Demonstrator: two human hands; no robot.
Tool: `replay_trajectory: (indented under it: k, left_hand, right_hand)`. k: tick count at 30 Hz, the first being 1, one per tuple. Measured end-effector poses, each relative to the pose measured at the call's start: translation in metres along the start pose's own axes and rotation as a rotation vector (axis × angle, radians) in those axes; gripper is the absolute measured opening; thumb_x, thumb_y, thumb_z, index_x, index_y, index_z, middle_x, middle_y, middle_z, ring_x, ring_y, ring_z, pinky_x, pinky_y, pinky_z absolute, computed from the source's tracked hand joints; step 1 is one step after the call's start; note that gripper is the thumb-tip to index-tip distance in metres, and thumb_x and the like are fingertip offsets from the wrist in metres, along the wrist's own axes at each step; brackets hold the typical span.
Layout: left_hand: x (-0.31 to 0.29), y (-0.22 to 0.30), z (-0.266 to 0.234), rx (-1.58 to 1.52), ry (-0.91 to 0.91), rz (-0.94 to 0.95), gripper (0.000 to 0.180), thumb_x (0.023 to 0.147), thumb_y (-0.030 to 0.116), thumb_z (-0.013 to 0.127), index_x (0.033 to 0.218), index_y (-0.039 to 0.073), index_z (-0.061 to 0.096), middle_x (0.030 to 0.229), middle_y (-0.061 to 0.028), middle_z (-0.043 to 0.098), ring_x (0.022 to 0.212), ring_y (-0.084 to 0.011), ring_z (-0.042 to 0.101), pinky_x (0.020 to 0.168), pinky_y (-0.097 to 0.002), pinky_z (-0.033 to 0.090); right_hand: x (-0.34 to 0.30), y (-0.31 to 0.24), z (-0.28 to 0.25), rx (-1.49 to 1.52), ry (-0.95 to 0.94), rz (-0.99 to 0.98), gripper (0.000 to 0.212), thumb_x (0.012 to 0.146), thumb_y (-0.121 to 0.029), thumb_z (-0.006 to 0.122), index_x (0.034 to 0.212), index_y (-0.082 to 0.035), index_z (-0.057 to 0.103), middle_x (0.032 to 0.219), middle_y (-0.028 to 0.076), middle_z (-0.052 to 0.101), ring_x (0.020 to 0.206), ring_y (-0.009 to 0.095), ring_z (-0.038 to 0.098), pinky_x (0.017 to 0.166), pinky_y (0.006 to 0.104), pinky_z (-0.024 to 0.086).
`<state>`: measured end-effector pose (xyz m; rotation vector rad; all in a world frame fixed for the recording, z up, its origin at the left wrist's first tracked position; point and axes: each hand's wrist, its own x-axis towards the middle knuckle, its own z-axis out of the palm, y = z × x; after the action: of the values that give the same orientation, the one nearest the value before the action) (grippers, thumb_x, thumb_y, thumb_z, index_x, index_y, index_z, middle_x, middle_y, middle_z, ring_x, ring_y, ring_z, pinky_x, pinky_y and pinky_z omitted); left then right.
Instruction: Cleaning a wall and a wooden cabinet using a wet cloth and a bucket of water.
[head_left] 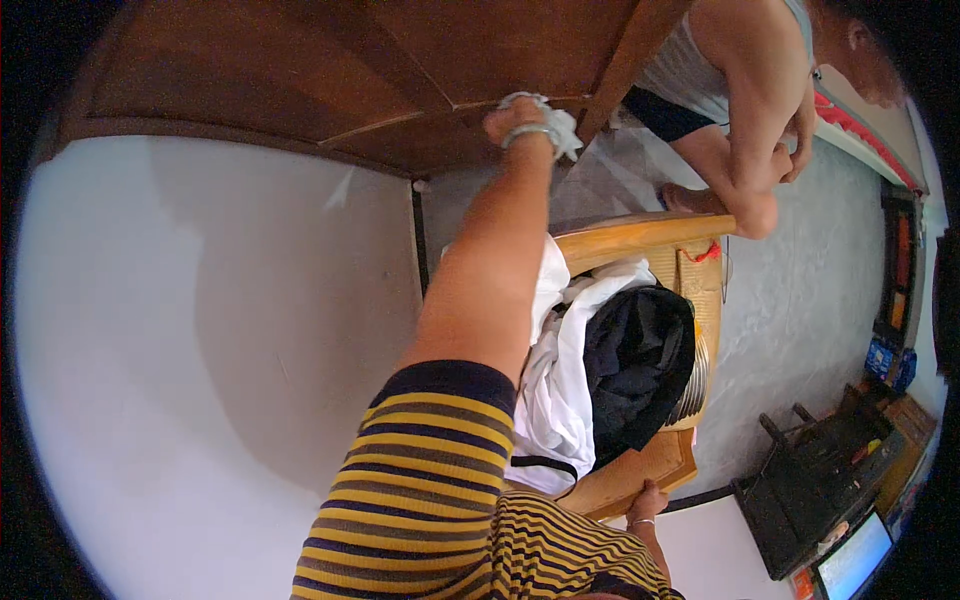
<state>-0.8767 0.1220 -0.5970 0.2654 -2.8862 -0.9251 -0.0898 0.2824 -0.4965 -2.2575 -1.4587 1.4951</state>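
My left arm, in a yellow, navy and grey striped sleeve, reaches far up and forward. At its end my left hand (508,118) is closed on a crumpled white cloth (563,132), against or very near a dark brown wooden panel (300,75). A bracelet circles that wrist. Lower right, my right hand (647,503) grips the edge of a light wooden chair (640,470). On the chair lie a white garment (560,400) and a black fabric item (640,360), whose kind I cannot make out. My left forearm hides part of the white garment.
Beyond the chair another person (745,100) in a grey sleeveless top sits bent forward, close to its far edge. A white wall (120,350) stands at left. To the right are grey floor (790,280), a dark wooden piece of furniture (810,480) and a lit screen (855,560).
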Motion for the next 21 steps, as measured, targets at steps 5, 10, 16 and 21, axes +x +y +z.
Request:
replay_trajectory:
  k: [5, 10, 16, 21]
  left_hand:
    - [-0.080, 0.053, -0.031, -0.311, -0.447, -0.441, 0.061, 0.065, 0.047, 0.067, 0.118, 0.017, 0.055, 0.122, -0.0050, 0.053, 0.111, -0.0209, 0.052, 0.083, -0.0402, 0.048]
    - [-0.083, 0.053, -0.053, -0.499, -0.244, -0.492, 0.053, 0.068, 0.045, 0.065, 0.110, 0.015, 0.058, 0.112, -0.0059, 0.058, 0.104, -0.0217, 0.056, 0.081, -0.0375, 0.049]
    - [-0.129, 0.167, -0.044, 0.394, -0.633, 0.095, 0.055, 0.067, 0.045, 0.069, 0.108, 0.010, 0.059, 0.108, -0.0126, 0.061, 0.099, -0.0275, 0.059, 0.084, -0.0369, 0.048]
    - [-0.142, 0.192, 0.011, -0.282, -0.626, -0.354, 0.029, 0.081, 0.029, 0.054, 0.100, 0.009, 0.062, 0.100, -0.0141, 0.062, 0.092, -0.0275, 0.061, 0.077, -0.0398, 0.049]
  right_hand:
    - [0.016, 0.010, -0.048, 0.081, 0.225, -0.028, 0.031, 0.064, -0.009, 0.063, 0.086, 0.012, 0.056, 0.085, 0.014, 0.060, 0.069, 0.024, 0.054, 0.066, 0.0365, 0.047]
    - [0.021, 0.013, -0.043, 0.019, 0.177, 0.023, 0.034, 0.065, -0.009, 0.062, 0.090, 0.012, 0.056, 0.086, 0.013, 0.061, 0.072, 0.024, 0.056, 0.067, 0.0360, 0.047]
    - [0.017, 0.009, -0.045, -0.034, 0.256, 0.022, 0.031, 0.064, -0.009, 0.059, 0.088, 0.011, 0.057, 0.086, 0.012, 0.060, 0.072, 0.024, 0.056, 0.066, 0.0363, 0.046]
    - [0.028, 0.031, -0.054, -0.042, 0.231, 0.017, 0.028, 0.064, -0.009, 0.059, 0.084, 0.011, 0.057, 0.082, 0.011, 0.059, 0.069, 0.023, 0.055, 0.063, 0.0356, 0.045]
